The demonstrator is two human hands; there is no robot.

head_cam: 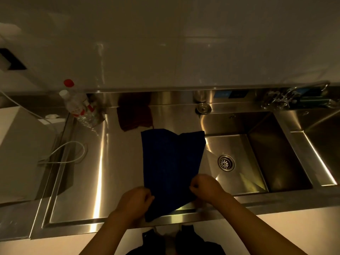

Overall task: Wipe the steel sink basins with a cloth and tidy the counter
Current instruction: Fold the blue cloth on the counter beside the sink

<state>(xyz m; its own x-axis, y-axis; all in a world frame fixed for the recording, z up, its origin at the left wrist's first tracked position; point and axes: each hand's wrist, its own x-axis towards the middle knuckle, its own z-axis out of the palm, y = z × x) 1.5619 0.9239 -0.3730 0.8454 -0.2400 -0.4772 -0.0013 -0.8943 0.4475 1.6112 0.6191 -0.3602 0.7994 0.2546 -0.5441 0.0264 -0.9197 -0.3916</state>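
Steel counter (82, 181) shines under my hands; both pinch the blue cloth's (171, 162) near corners. It could slip if I let go.

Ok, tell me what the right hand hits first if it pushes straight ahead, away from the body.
The right hand pinches the blue cloth at its near edge. Straight ahead, it would likely cross the sink basin by its left rim, above the drain. Depth is unclear, so it may meet nothing before the back wall.

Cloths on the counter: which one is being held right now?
The blue cloth, gripped at its near edge by the left hand and right hand. The dark red cloth lies untouched by the back wall.
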